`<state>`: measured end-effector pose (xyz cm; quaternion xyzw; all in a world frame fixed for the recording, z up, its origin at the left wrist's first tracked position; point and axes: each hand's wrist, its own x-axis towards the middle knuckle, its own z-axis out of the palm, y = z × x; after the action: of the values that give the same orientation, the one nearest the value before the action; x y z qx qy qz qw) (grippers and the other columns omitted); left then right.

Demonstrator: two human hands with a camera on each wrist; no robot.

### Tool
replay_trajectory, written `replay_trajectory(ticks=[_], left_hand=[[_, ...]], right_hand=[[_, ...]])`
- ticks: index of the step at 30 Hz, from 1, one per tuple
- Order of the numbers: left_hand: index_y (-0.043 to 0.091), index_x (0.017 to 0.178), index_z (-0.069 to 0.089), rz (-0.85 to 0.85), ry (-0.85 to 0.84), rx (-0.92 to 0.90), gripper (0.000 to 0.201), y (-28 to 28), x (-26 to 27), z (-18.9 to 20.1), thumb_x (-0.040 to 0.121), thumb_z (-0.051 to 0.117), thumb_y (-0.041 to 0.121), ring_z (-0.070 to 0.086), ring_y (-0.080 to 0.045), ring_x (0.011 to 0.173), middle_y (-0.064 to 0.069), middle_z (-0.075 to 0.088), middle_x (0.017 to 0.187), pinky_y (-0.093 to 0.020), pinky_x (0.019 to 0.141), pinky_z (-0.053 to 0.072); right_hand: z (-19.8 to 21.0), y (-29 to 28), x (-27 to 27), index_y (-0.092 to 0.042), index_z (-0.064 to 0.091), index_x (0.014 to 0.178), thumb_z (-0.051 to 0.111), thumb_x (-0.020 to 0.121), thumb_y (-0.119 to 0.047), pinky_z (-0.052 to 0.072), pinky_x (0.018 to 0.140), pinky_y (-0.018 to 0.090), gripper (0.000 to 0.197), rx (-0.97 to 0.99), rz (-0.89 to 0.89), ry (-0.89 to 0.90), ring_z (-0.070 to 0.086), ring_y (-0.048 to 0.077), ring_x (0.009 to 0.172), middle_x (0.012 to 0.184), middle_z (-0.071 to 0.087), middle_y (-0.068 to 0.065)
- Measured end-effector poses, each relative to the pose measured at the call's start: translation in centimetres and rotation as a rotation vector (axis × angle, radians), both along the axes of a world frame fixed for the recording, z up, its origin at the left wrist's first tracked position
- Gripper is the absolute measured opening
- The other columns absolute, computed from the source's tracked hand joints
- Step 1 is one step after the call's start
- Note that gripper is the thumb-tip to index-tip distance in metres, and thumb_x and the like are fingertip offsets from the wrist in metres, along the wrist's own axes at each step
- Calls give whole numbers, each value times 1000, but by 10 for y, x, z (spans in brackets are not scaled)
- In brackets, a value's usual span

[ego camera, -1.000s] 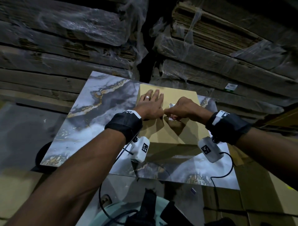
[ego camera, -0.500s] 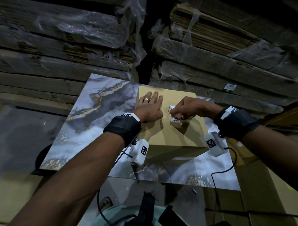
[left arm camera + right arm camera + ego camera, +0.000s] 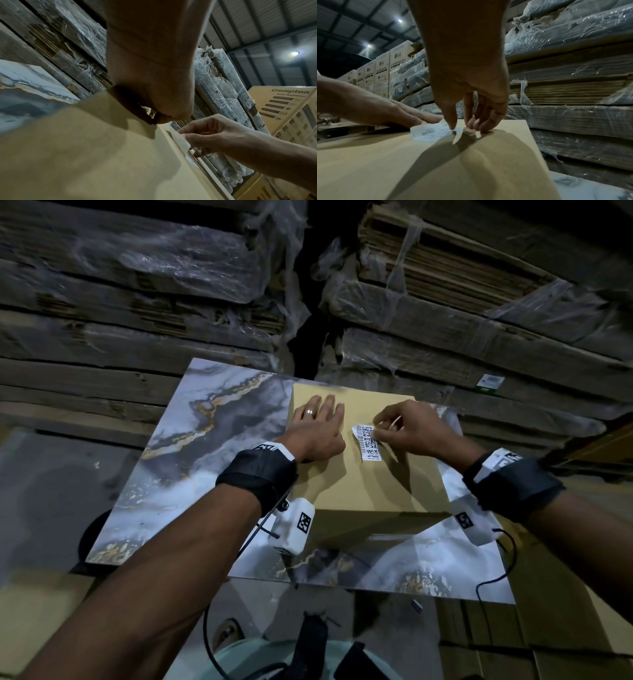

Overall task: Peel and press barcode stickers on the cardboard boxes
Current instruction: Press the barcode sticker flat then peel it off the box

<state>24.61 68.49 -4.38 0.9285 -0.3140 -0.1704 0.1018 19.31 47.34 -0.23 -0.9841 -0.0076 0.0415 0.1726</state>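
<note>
Worktop (image 3: 178, 474): I see a marbled slab, tilted across the head view, carrying the box.
Left arm: it reaches forward from lower left, a dark band at the wrist with a white camera under it.
Left hand (image 3: 317, 429): my left lies palm down on the box's far left part, fingers straight and spread a little, a ring on one finger. That grip is flat and holds nothing. From the left wrist view I see only the heel of the palm against the cardboard.
Box (image 3: 376, 484): plain tan cardboard, lying flat on the worktop, right of its middle.
Sticker (image 3: 368, 442): a white barcode strip on top of the box, between the two hands; its left end curls up off the cardboard.
Right hand (image 3: 407, 433): knuckles up, fingers bent down to the box. Thumb and forefinger pinch the sticker's right edge; the other fingertips touch the cardboard just beside it.
Right arm: it comes in from the right edge, banded like the left.
Stacks (image 3: 479, 337): wrapped flat cardboard piled behind the worktop.
</note>
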Motion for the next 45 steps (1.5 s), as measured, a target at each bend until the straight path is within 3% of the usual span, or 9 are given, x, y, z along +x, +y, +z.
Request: replay_trajectory(ticks=[7,12,15,19,26,33,39,41,45], left_hand=[[19,162,1,8,-5,6,67,-1,0,0,101,29,27,-12,-29,155,-5,-13,169,-46,123,-2],[20,162,1,19,-5,5,67,-1,-1,-1,101,29,28,-12,-27,155,-4,-13,169,-45,123,-2],[21,162,1,18,-2,4,68,-1,0,-1,101,30,28,-12,-27,155,-4,-13,169,-45,124,-2],[21,162,0,11,0,-1,69,-1,1,-2,101,31,29,-12,-27,155,-4,-13,169,-45,123,-3],[22,162,1,19,10,-10,69,-1,0,-3,99,29,27,-12,-26,155,-2,-13,169,-45,123,-3],[22,162,0,21,13,-7,70,0,1,-2,100,31,29,-13,-26,155,-3,-14,169,-46,124,-4],[22,162,-1,15,9,-6,69,0,-1,0,101,31,31,-13,-26,155,-3,-14,169,-45,124,-3],[21,162,-1,15,10,-7,69,1,-1,1,102,30,30,-13,-26,155,-3,-14,169,-45,123,-3],[21,162,1,14,3,-9,68,0,-1,1,102,31,30,-12,-27,155,-4,-13,169,-44,123,-2]], right_hand=[[-3,7,0,-21,73,81,76,87,-19,50,63,27,7,62,11,-44,63,6,67,71,69,-9],[-7,8,4,-17,67,83,66,89,-20,54,69,41,7,22,38,-78,60,14,73,79,66,-3],[-8,4,-1,-15,65,88,67,92,-20,53,74,36,6,94,71,-106,61,16,82,92,64,0],[-8,-4,-12,-14,67,93,67,95,-15,57,77,33,3,282,87,-68,68,16,86,89,72,-2],[-2,1,-16,-15,66,95,74,92,-20,53,71,22,10,216,150,-64,64,10,85,90,70,-5],[3,5,-3,-14,66,89,78,84,-6,59,73,46,16,180,102,-30,71,16,72,78,73,2],[10,9,-5,-11,68,91,81,83,-5,58,71,38,17,259,8,36,71,7,67,76,76,3],[13,11,-7,-10,67,91,80,83,-3,59,70,36,16,288,-24,55,75,13,69,75,77,3],[18,18,-7,-5,67,89,78,82,3,65,72,46,15,349,-123,78,76,24,66,74,77,9]])
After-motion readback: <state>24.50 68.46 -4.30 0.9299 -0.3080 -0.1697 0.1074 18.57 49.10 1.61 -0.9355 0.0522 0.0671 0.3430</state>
